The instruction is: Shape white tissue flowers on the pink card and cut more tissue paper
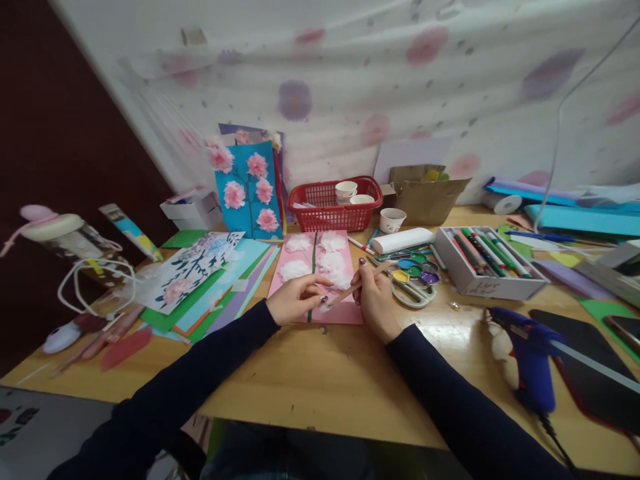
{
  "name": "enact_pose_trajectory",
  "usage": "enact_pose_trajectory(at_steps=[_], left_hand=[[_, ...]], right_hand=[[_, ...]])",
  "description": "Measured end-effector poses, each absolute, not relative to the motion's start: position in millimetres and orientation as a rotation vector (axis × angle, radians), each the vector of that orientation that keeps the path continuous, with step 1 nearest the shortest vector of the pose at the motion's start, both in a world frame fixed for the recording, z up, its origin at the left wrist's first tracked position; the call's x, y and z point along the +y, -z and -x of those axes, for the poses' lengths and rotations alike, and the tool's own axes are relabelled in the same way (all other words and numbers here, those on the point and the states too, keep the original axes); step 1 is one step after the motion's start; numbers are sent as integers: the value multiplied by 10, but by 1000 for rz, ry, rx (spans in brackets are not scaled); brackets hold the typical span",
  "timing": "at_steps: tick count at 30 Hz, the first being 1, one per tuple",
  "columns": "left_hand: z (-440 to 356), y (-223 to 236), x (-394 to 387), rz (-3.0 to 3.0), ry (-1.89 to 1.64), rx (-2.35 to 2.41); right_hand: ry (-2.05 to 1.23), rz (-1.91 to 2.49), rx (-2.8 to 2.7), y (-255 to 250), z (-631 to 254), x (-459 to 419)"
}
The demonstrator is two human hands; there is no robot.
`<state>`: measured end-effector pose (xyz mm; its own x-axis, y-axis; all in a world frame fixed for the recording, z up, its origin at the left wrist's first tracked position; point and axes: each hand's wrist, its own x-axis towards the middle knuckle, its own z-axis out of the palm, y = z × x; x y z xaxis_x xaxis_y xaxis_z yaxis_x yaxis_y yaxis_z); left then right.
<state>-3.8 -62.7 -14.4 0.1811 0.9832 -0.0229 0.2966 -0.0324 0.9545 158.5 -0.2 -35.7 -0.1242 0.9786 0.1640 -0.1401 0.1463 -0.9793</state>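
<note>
A pink card [353, 312] lies flat before me, with white cotton-like tufts [295, 269] stuck on both sides of a green stem stripe [315, 257]. My right hand [379, 303] is closed round a slim wooden paintbrush [350, 291], its pale tip low over the card's near part. My left hand [296, 298] rests at the card's near left edge. Its fingers are loosely bent and apart, thumb close to the brush tip; whether they touch it I cannot make out. Green-handled scissors [414, 297] lie just past my right hand, beside a paint palette [415, 268].
A red basket [333, 217] with paper cups stands behind, near a blue flower card [249, 193]. To the right are a box of markers [493, 283] and a blue glue gun [530, 363] with a cord. Coloured papers [200, 310] and a bottle [67, 233] occupy the left.
</note>
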Motion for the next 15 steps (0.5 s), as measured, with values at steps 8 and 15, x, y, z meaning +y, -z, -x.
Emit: enact_pose_trajectory(at_steps=[8, 15], left_hand=[[51, 164, -659, -1327, -944, 1215], [9, 217, -635, -1299, -984, 1169]], right_hand=[[-1218, 902, -1156, 301, -1626, 52], [-1245, 899, -1168, 313, -1635, 98]])
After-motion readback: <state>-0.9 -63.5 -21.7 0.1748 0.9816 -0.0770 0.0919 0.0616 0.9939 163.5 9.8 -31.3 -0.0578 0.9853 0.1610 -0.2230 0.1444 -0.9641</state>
